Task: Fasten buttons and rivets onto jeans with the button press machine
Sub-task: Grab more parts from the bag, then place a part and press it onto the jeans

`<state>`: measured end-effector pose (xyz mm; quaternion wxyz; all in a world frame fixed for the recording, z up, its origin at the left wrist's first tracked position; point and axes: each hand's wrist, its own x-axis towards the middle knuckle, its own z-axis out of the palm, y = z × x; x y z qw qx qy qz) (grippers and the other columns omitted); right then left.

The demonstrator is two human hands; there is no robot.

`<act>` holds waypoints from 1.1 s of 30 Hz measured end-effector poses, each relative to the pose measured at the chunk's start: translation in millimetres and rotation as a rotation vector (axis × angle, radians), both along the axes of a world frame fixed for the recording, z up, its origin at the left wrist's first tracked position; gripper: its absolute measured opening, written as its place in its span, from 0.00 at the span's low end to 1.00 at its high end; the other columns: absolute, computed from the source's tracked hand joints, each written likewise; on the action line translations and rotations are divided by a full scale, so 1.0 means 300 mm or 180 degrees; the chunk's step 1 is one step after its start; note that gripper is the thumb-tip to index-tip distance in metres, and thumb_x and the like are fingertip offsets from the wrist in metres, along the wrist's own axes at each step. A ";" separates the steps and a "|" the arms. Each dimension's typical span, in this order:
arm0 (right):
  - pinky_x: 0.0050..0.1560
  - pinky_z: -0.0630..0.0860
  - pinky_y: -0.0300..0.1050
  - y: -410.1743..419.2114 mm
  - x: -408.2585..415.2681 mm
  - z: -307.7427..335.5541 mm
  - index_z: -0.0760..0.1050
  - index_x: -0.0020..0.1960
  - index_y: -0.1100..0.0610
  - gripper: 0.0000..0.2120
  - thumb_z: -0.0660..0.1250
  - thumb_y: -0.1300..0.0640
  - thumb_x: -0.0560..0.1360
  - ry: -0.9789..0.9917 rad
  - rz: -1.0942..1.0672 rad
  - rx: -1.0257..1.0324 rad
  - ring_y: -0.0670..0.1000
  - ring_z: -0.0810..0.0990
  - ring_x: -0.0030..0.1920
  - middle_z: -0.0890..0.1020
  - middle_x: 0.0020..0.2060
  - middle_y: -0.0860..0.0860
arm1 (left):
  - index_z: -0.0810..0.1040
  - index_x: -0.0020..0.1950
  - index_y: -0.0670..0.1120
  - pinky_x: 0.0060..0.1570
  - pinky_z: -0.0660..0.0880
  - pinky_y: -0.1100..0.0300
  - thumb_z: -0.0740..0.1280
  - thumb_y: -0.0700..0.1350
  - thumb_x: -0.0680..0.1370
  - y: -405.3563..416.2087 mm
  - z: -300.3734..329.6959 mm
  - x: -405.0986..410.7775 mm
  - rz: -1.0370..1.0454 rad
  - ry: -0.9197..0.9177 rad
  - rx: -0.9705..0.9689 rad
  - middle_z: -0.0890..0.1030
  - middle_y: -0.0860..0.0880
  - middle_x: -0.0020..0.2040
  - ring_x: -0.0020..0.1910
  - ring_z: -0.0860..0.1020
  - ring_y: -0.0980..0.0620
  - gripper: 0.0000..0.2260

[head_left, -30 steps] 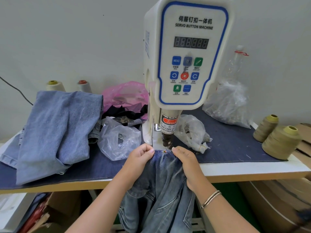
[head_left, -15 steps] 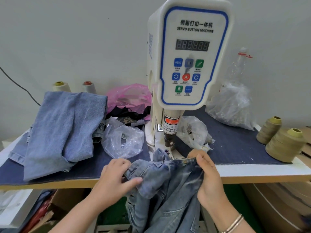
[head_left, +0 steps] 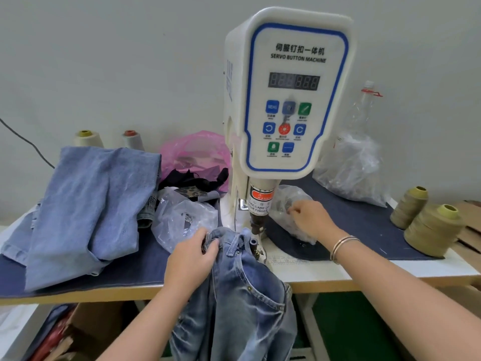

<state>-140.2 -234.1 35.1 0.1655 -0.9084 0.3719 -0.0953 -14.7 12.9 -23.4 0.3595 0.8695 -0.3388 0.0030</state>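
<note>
**Fastener pick-up with garment held at the press**

Largest first: white table (head_left: 364, 269) under a dark navy cloth cover (head_left: 364, 225), carrying the white-and-blue servo button press machine (head_left: 291, 100). Set at the front edge, judged so that a garment can hang off the table while its waistband sits at the die.

Folded pale blue denim pile (head_left: 86, 204) kept well left of the press; whether done or waiting cannot be told.

Faded blue denim jeans (head_left: 239, 295): bunched waistband raised to table level just left of the lower die, touching the machine base; remainder hanging below the front edge. Long axis close to vertical, waistband up and away from the body, legs down and out of frame. Small rivets visible at the pocket corner.

Left hand (head_left: 192, 259): grip closed round the bunched waistband, fingers curled into the denim. Judged to keep the working edge parked near the die while the other hand is away.

Right hand (head_left: 311, 217): reached past the ram into the small clear plastic bag (head_left: 289, 201) lying just right of the machine column. Fingertips drawn together in a narrow pinch at the bag; contents of the pinch too small to tell. Judged to be a fetch of the next button or rivet. Bag placed within short reach of the die, probably for that reason.
</note>
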 end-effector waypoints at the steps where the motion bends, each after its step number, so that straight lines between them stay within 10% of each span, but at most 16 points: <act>1: 0.51 0.74 0.47 -0.013 0.022 -0.002 0.80 0.55 0.58 0.13 0.58 0.59 0.78 0.0299 0.0094 -0.0137 0.58 0.78 0.53 0.81 0.52 0.57 | 0.64 0.39 0.50 0.27 0.63 0.57 0.61 0.54 0.78 0.000 -0.002 -0.001 -0.0001 -0.0092 0.0068 0.73 0.50 0.28 0.29 0.73 0.52 0.12; 8: 0.43 0.72 0.44 -0.024 0.055 0.039 0.79 0.52 0.61 0.09 0.63 0.63 0.74 0.1200 0.0304 -0.0623 0.58 0.80 0.51 0.81 0.49 0.58 | 0.66 0.42 0.51 0.26 0.61 0.58 0.60 0.54 0.78 -0.001 -0.003 -0.006 -0.0015 -0.0265 0.0155 0.71 0.51 0.28 0.27 0.70 0.55 0.09; 12: 0.33 0.75 0.42 0.042 0.096 0.089 0.80 0.41 0.58 0.27 0.58 0.60 0.43 0.1834 0.0536 -0.0389 0.54 0.82 0.35 0.83 0.33 0.52 | 0.65 0.41 0.51 0.25 0.60 0.59 0.60 0.54 0.78 0.000 -0.007 -0.006 -0.0042 -0.0333 0.0179 0.71 0.51 0.27 0.26 0.69 0.55 0.10; 16: 0.44 0.69 0.45 0.023 0.062 0.037 0.77 0.55 0.63 0.12 0.58 0.64 0.77 0.1366 0.0216 -0.0847 0.59 0.79 0.54 0.80 0.52 0.59 | 0.64 0.42 0.51 0.26 0.58 0.60 0.59 0.57 0.77 0.017 -0.018 -0.014 -0.0420 -0.0610 0.0312 0.72 0.51 0.28 0.29 0.69 0.52 0.11; 22: 0.44 0.70 0.44 -0.030 0.043 0.030 0.78 0.54 0.56 0.10 0.60 0.59 0.77 0.1421 0.0544 -0.1068 0.53 0.72 0.42 0.80 0.51 0.55 | 0.59 0.39 0.52 0.29 0.63 0.55 0.56 0.58 0.73 0.029 -0.026 -0.033 -0.0769 -0.0960 0.0397 0.64 0.50 0.25 0.29 0.66 0.48 0.11; 30: 0.43 0.79 0.45 -0.033 0.213 0.049 0.82 0.29 0.45 0.25 0.77 0.44 0.32 0.4417 0.1190 -0.1654 0.45 0.83 0.35 0.82 0.27 0.39 | 0.60 0.40 0.50 0.30 0.63 0.56 0.55 0.58 0.72 0.024 -0.031 -0.033 -0.0664 -0.1011 0.0449 0.65 0.49 0.26 0.30 0.67 0.48 0.12; 33: 0.51 0.78 0.47 -0.090 0.212 -0.003 0.83 0.38 0.45 0.22 0.78 0.43 0.45 0.4428 0.1244 -0.1627 0.46 0.83 0.41 0.84 0.35 0.40 | 0.60 0.40 0.51 0.30 0.60 0.56 0.56 0.57 0.73 0.028 -0.033 -0.034 -0.0713 -0.1081 0.0450 0.64 0.50 0.25 0.29 0.66 0.49 0.11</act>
